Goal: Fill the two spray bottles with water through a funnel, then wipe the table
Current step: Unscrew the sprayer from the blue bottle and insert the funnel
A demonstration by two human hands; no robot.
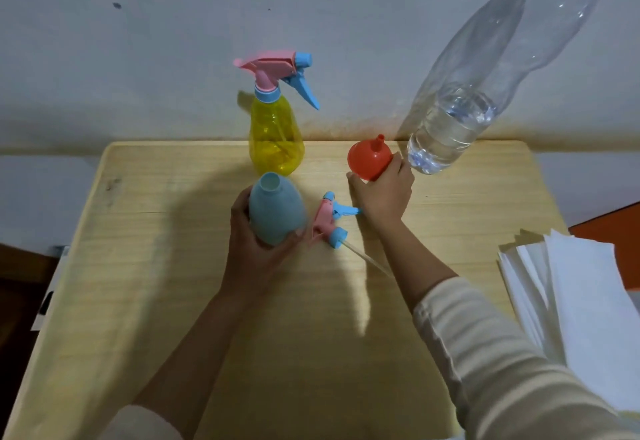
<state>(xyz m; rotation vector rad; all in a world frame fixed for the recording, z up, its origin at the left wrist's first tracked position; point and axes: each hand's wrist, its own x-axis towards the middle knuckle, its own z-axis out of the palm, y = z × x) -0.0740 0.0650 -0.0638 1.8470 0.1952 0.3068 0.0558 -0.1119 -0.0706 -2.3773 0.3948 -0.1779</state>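
My left hand grips a blue spray bottle standing upright mid-table with its neck uncovered. Its pink and blue spray head lies on the wooden table just right of it, dip tube pointing toward me. My right hand is closed on an orange funnel, spout pointing up. A yellow spray bottle with its spray head screwed on stands at the back edge. A large clear water bottle, partly filled, stands at the back right beside the funnel.
A stack of white paper sheets lies at the table's right edge. A grey wall rises directly behind the table. Dark floor shows to the left.
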